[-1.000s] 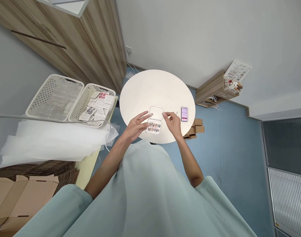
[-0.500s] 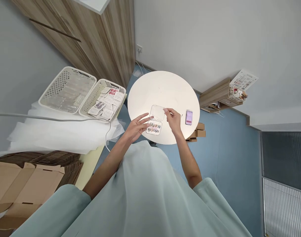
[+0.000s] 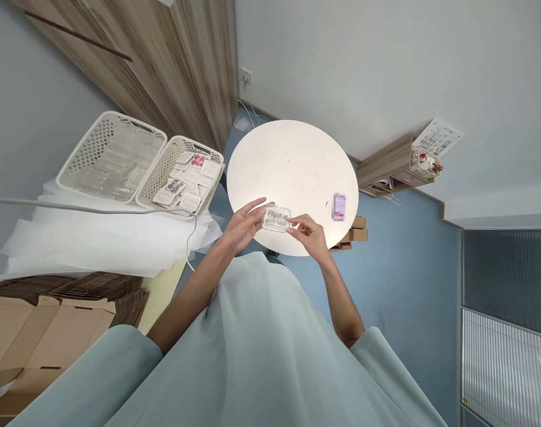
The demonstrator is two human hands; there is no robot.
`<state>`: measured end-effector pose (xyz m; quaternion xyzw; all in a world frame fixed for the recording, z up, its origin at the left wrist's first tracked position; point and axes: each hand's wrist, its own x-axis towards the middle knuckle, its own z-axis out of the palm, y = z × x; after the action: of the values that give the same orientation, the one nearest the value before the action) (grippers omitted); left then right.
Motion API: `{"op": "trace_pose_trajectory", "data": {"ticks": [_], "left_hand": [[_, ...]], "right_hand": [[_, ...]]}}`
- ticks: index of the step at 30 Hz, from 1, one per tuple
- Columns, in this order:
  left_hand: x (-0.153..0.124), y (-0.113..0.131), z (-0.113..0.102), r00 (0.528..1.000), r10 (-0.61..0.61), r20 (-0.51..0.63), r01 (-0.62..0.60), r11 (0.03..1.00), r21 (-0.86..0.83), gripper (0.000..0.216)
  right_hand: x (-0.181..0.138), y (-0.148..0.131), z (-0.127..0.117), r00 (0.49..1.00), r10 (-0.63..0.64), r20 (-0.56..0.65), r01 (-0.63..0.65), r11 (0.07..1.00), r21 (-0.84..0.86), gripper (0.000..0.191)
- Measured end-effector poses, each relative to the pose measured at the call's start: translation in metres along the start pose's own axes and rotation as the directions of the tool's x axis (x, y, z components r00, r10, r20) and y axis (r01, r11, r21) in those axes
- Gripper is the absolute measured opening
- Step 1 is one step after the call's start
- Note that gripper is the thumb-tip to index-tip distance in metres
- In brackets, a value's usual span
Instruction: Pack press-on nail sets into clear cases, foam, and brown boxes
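Between my hands, over the near part of the round white table (image 3: 292,160), is a small clear plastic case (image 3: 277,219) with its lid folded down. Small colourful pieces in rows show faintly through the lid. My left hand (image 3: 247,224) grips the case at its left side, some fingers stretched out along its far edge. From the right, my right hand (image 3: 309,233) pinches the edge of the case between thumb and fingertips.
A phone-like purple item (image 3: 339,207) lies on the table's right. Left stand a white basket of clear cases (image 3: 112,157) and a basket of printed cards (image 3: 181,178). White sheets (image 3: 96,240) and flattened cardboard boxes (image 3: 52,338) lie nearer. Small cartons (image 3: 358,230) sit beyond the table's right edge.
The case's lid, open half a second ago, is folded down over the coloured pieces. My right hand has come down with it to the right edge of the case.
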<state>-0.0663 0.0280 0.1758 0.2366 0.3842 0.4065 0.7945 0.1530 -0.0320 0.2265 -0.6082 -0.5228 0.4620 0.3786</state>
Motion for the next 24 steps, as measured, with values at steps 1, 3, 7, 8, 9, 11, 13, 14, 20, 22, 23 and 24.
{"op": "trace_pose_trajectory", "data": {"ticks": [1,3,7,8,9,11,13,14,20,22,23,24], "left_hand": [[0.000,0.000,0.001,1.000,0.001,0.006,-0.001,1.000,0.010,0.057],[0.001,0.001,0.002,1.000,-0.001,0.015,0.000,1.000,0.026,0.059],[0.004,0.002,0.005,1.000,0.001,0.030,-0.002,0.999,0.047,0.062],[0.004,0.002,0.006,0.999,0.002,0.033,-0.004,0.999,0.052,0.062],[0.005,0.003,0.007,0.999,0.002,0.033,-0.004,0.998,0.056,0.063],[0.006,0.003,0.009,1.000,0.001,0.029,-0.003,0.998,0.058,0.064],[0.006,0.004,0.012,1.000,0.000,0.026,-0.001,0.998,0.056,0.065],[0.006,0.003,0.013,1.000,0.000,0.026,-0.002,0.998,0.057,0.066],[0.005,-0.001,0.009,1.000,-0.014,0.007,0.013,0.988,0.152,0.065],[0.002,-0.004,0.004,0.997,-0.079,-0.020,0.082,0.966,0.243,0.068],[0.001,-0.005,0.002,0.993,-0.110,-0.040,0.117,0.950,0.290,0.071],[-0.001,-0.007,-0.001,0.990,-0.130,-0.061,0.143,0.932,0.333,0.075]], "right_hand": [[-0.002,0.003,0.001,1.000,0.009,-0.005,-0.009,1.000,-0.001,0.045],[-0.004,0.006,0.002,1.000,0.019,-0.021,-0.019,1.000,0.001,0.046],[-0.007,0.007,-0.002,0.993,0.084,-0.085,-0.080,0.996,0.049,0.053],[-0.007,0.007,-0.003,0.988,0.116,-0.098,-0.110,0.992,0.069,0.056],[-0.007,0.007,-0.004,0.983,0.154,-0.096,-0.145,0.985,0.090,0.057],[-0.007,0.008,-0.005,0.971,0.233,-0.047,-0.226,0.966,0.128,0.056],[-0.006,0.008,-0.003,0.955,0.296,0.028,-0.297,0.941,0.160,0.054],[-0.005,0.008,-0.002,0.947,0.316,0.056,-0.320,0.931,0.177,0.054],[0.002,0.014,0.005,0.934,0.346,0.091,-0.357,0.890,0.284,0.051],[0.005,0.019,0.005,0.933,0.347,0.093,-0.359,0.884,0.301,0.051],[0.007,0.021,0.005,0.933,0.348,0.093,-0.360,0.883,0.303,0.051],[0.009,0.023,0.005,0.932,0.351,0.094,-0.362,0.882,0.301,0.052]]}}
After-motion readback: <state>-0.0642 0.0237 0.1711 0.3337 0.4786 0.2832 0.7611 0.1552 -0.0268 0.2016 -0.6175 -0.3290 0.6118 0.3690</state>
